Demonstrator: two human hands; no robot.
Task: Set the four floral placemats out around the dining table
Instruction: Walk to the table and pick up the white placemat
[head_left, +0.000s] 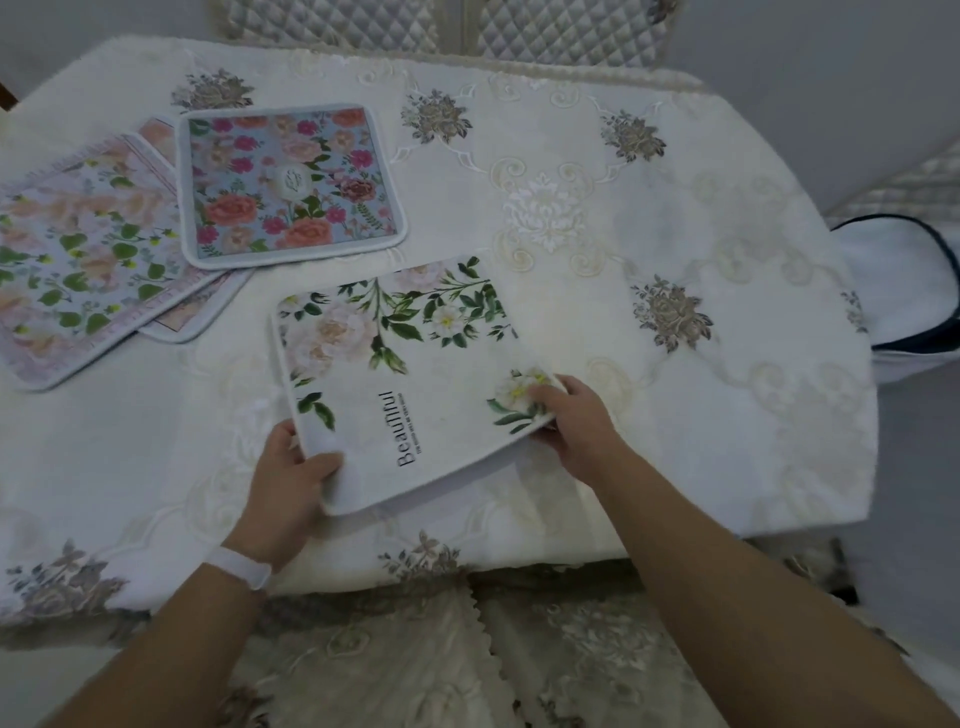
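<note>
A white placemat (405, 374) with green leaves, pale roses and the word "Beautiful" lies tilted near the table's front edge. My left hand (291, 483) grips its near left corner, thumb on top. My right hand (571, 421) pinches its near right corner. A blue placemat (291, 182) with pink and orange flowers lies at the back left. Left of it a pale pink-and-green floral placemat (83, 249) overlaps a fourth placemat (182, 312), mostly hidden beneath. All rest on the dining table (649, 234).
The table wears a white embroidered cloth with grey flower motifs. Quilted chair backs (566, 31) stand at the far side. A white bag with dark trim (904, 291) sits off the right edge. A lace-covered seat (467, 660) is below my arms.
</note>
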